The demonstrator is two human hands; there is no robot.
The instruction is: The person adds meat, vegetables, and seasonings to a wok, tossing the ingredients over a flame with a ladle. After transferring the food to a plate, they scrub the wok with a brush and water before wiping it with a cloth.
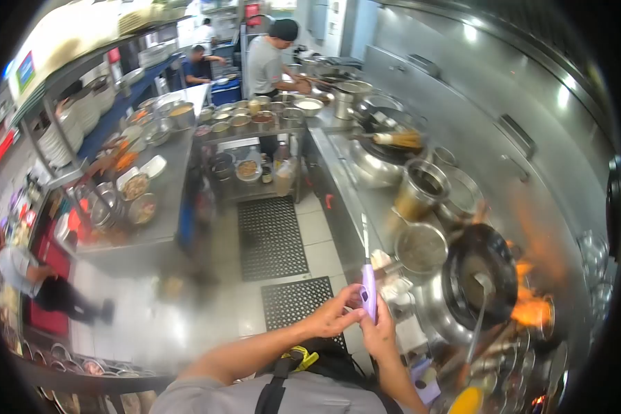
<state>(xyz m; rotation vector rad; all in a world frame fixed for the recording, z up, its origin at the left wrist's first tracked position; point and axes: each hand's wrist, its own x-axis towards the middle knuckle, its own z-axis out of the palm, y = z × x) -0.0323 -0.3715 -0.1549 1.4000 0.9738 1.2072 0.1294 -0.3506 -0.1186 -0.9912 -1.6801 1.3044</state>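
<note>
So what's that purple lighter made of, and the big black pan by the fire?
The lighter handle looks like smooth, glossy purple plastic. Its long thin nozzle shines silvery, so that part is probably metal. The pan looks like dark, dull metal, likely steel or iron blackened by use, since it sits right beside open flames.

To your right a round black wok (486, 272) sits over orange flames (531, 312), a long metal ladle (480, 307) resting in it. On your left a long steel table (171, 210) carries bowls of food (135, 186); black perforated floor mats (272, 236) line the aisle between.
</note>
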